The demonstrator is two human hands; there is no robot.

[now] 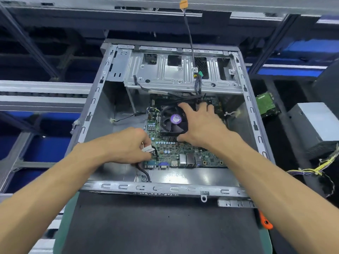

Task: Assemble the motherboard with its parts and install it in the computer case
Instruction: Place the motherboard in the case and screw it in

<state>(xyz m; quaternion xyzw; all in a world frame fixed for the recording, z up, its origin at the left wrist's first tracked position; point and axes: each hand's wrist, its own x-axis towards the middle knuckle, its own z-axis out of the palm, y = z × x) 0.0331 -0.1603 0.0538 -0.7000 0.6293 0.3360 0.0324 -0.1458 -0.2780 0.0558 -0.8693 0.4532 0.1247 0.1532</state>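
The green motherboard lies inside the open metal computer case, its rear ports toward me. A black CPU cooler fan with a purple sticker sits on the board. My right hand grips the fan's right side, fingers over its far edge and thumb at its near edge. My left hand is at the board's left edge and pinches a black cable with a white label; the cable curves down to the case floor.
A metal drive cage spans the case's far end, with a cable rising to an orange connector. A hard drive and a grey power supply with yellow wires lie to the right. An orange-handled tool rests on the black mat.
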